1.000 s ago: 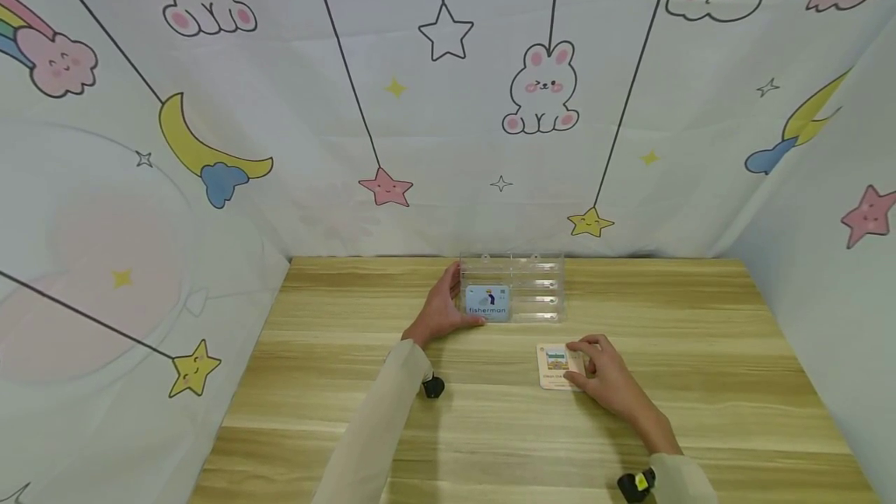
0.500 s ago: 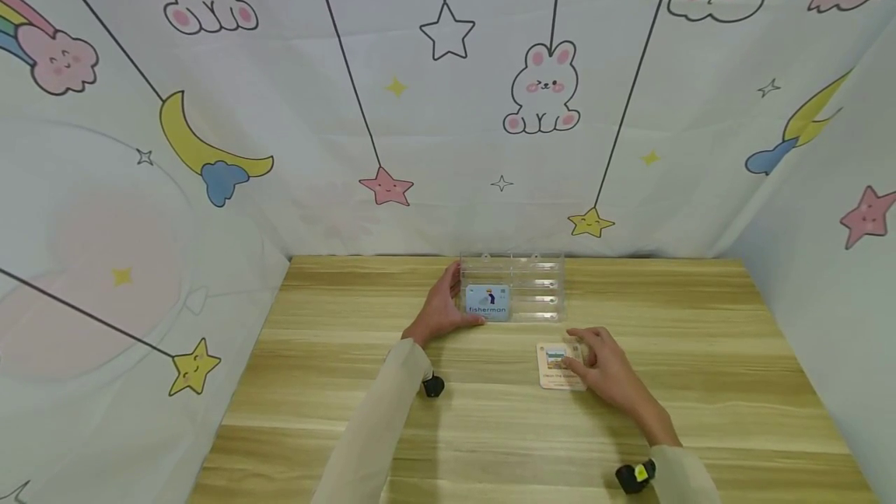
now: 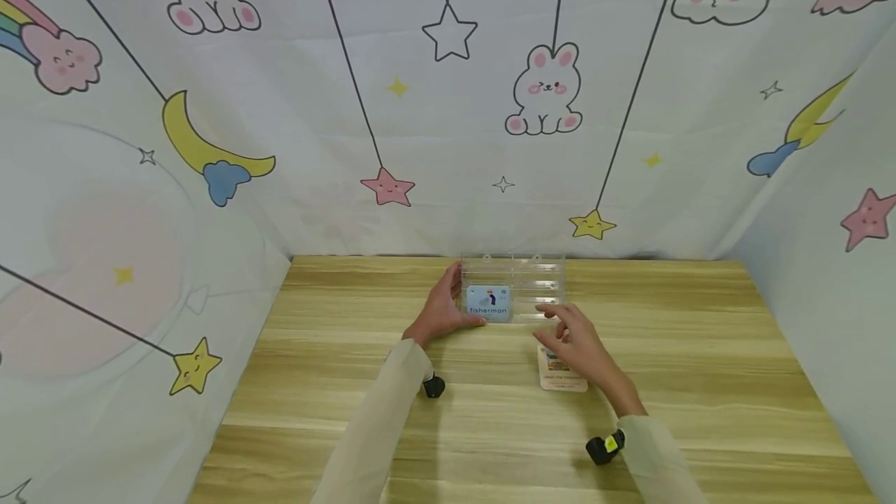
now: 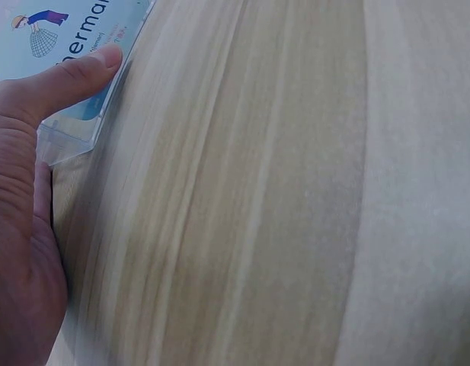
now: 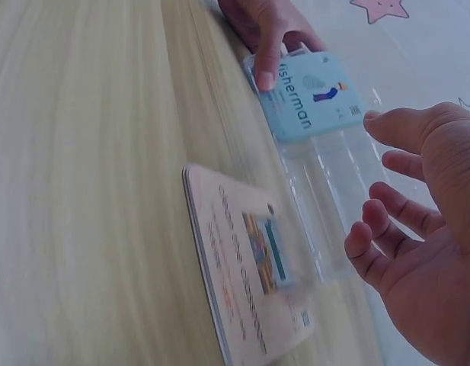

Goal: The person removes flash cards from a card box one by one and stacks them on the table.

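Observation:
A clear plastic card rack (image 3: 537, 284) stands at the back of the table. In its lower left part sits a blue "fisherman" card (image 3: 488, 303). My left hand (image 3: 439, 309) grips the rack's left end, and its thumb presses on the front near the card's lower edge, as the left wrist view shows. My right hand (image 3: 575, 342) hovers in front of the rack's lower right part, fingers spread and loosely bent, holding nothing. Below it lies a small pile of pale pink cards (image 5: 235, 267), the top one reading "clean the classroom"; the hand hides part of it in the head view.
The wood-grain table (image 3: 336, 411) stretches around both arms. Directly behind the rack hangs a white cloth (image 3: 322, 177) printed with stars, rabbits and clouds, and it also walls both sides. Black wrist cameras sit at both cuffs.
My right hand has lifted off the pink cards and moved up and left toward the rack, its fingers spreading. The pink cards stay in place. My left hand keeps its grip on the rack.

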A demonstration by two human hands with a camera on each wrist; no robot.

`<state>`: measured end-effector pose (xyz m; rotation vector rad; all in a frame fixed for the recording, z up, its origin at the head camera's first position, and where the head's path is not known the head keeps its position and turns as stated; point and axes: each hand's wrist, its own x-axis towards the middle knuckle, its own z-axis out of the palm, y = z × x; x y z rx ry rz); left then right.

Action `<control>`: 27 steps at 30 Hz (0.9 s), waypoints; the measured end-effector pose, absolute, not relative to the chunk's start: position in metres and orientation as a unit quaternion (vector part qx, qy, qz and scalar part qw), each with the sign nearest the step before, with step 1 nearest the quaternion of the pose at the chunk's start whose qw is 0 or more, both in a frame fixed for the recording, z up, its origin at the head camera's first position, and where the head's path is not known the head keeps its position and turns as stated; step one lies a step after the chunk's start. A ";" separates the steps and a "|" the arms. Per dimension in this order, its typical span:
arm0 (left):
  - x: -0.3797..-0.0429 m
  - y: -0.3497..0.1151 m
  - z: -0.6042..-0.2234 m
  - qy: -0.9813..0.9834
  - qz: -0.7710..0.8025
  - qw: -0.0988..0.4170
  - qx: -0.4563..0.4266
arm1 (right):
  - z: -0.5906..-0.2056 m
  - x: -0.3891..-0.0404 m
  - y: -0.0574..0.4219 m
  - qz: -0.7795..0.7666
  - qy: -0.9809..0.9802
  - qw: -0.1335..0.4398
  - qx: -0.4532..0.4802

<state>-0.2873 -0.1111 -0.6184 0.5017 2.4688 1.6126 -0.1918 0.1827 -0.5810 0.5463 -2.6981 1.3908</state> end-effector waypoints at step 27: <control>-0.290 -0.112 -0.623 0.827 0.527 0.065 0.183 | -0.581 -0.226 0.140 0.511 -0.846 -0.012 0.152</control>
